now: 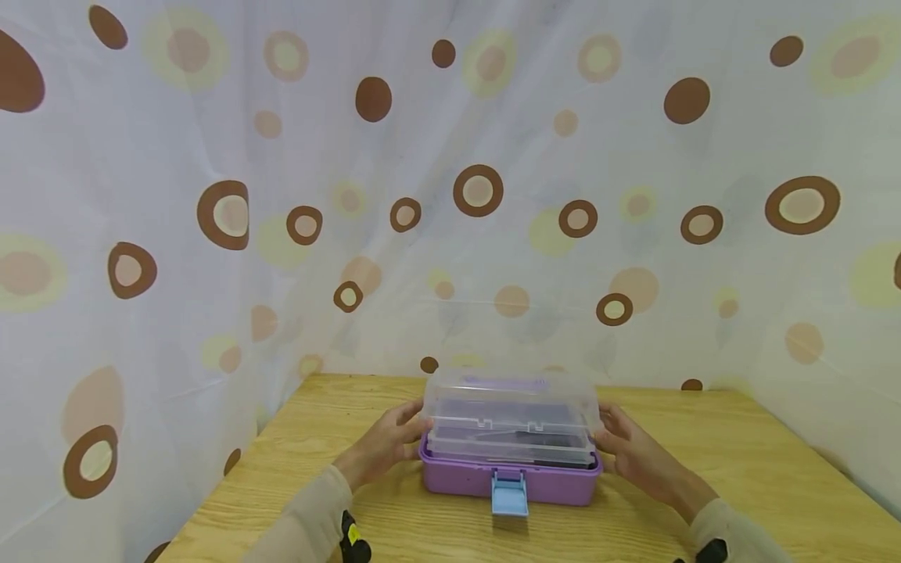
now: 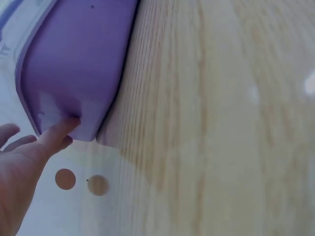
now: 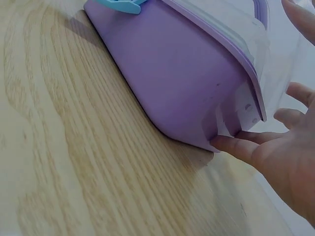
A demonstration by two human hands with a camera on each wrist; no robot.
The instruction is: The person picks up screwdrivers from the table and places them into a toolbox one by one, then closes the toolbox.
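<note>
A storage box with a purple base (image 1: 472,478) and a clear plastic lid (image 1: 510,400) sits on the wooden table. Its light blue latch (image 1: 509,496) is flipped out at the front, away from the lid. Through the plastic, a clear inner tray and some dark items (image 1: 556,439) show, too blurred to name. My left hand (image 1: 387,442) is at the box's left end, its fingertips against the purple side in the left wrist view. At the opposite end, my right hand (image 1: 644,461) touches the side with extended fingers, thumb by the lid's edge.
The light wooden tabletop (image 1: 338,414) extends around the box on all sides. A white curtain (image 1: 535,258) with brown and yellow dots hangs behind the table and along its left and right edges. Dark wrist straps (image 1: 354,539) sit on the sleeves.
</note>
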